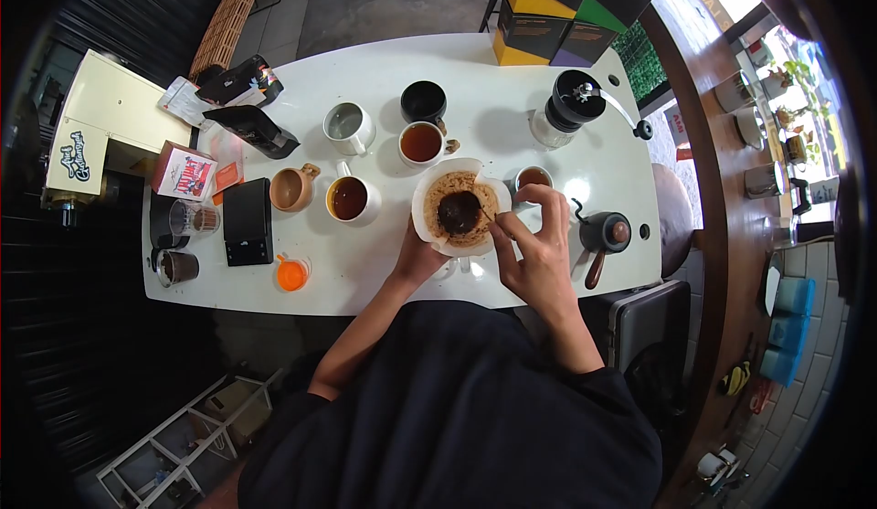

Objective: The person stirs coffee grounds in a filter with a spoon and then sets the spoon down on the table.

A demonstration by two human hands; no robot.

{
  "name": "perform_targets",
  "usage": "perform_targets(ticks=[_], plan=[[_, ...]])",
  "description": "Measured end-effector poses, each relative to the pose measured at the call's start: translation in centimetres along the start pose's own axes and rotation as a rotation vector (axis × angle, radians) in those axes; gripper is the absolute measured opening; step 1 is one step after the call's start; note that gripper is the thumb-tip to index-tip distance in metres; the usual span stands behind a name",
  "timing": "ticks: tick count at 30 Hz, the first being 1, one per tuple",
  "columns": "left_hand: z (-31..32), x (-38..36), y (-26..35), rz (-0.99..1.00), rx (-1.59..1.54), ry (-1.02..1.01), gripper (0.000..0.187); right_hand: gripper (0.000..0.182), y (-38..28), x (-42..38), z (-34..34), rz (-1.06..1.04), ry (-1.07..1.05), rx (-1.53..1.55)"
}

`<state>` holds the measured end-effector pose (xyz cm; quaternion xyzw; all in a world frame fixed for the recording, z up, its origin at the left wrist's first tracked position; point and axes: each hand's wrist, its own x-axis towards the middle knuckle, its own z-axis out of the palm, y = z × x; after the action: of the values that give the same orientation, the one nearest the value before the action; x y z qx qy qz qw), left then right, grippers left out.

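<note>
A coffee dripper lined with a white paper filter (421,207) is in front of me, with wet brown coffee grounds (459,212) in it, darker in the middle. My left hand (422,255) is closed around its lower left side; the filter hides some fingers. At the right rim, the thumb and index finger of my right hand (537,251) are pinched together. A thin dark line shows by those fingertips, too small to name. Just beyond the dripper stand a white cup (421,143) of brown liquid and, to the right, a glass (533,180) of brown liquid.
On the white table (365,276) stand a manual coffee grinder (572,107), a small kettle (605,233), an orange cup (291,274), a black scale (248,221), a white mug of dark liquid (351,200), a tan cup (290,189) and coffee bags (251,130). Boxes (557,15) rise at the back.
</note>
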<state>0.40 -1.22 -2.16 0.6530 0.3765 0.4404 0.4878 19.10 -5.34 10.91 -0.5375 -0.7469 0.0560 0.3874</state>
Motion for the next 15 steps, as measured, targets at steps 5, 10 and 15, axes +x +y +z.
perform_targets(ticks=[5, 10, 15], plan=[[0.1, 0.1, -0.4, -0.020, -0.010, -0.018, 0.075, 0.013, -0.3, -0.8, 1.4, 0.043, -0.034, 0.017], [0.1, 0.2, 0.2, -0.026, -0.064, -0.004, 0.071, 0.010, -0.8, -1.0, 1.6, 0.113, -0.001, 0.016], [0.0, 0.1, 0.1, -0.005, -0.025, -0.006, 0.069, 0.011, -0.9, -1.6, 1.6, 0.306, -0.044, 0.188]])
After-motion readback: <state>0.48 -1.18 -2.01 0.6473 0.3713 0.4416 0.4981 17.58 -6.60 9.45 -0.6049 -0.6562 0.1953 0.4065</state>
